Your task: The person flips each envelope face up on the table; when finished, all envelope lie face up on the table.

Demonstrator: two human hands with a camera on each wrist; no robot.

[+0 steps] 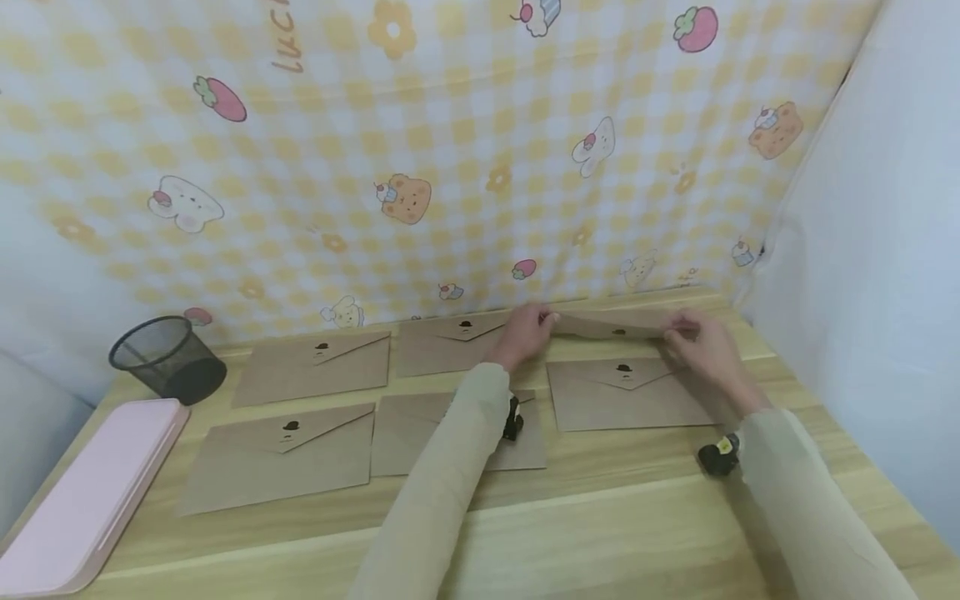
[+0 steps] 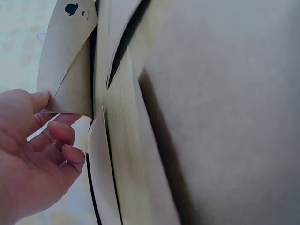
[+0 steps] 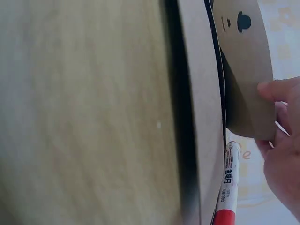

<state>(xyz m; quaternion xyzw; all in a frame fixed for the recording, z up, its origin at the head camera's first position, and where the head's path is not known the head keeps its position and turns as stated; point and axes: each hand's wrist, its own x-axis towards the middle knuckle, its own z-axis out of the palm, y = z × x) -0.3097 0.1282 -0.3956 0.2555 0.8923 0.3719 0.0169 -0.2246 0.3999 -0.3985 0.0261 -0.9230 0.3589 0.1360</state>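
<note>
A brown paper envelope [image 1: 592,323] with a small printed hat is held at the back right of the table. My left hand [image 1: 525,335] pinches its left corner between thumb and fingers; the left wrist view shows the thumb on the flap side of that envelope [image 2: 70,51]. At the opposite end, my right hand [image 1: 705,348] pinches the other corner, thumb on the face of the envelope [image 3: 253,89]. Just in front of it lies another envelope [image 1: 622,408], partly under my right forearm. A white marker [image 3: 228,178] with a red end shows below the held envelope in the right wrist view.
Several more envelopes lie flat in two rows, among them one at front left [image 1: 300,471] and one at back left [image 1: 337,375]. A black mesh pen cup [image 1: 161,358] and a pink case [image 1: 93,492] stand at the left. A checked cloth [image 1: 450,150] hangs behind the table.
</note>
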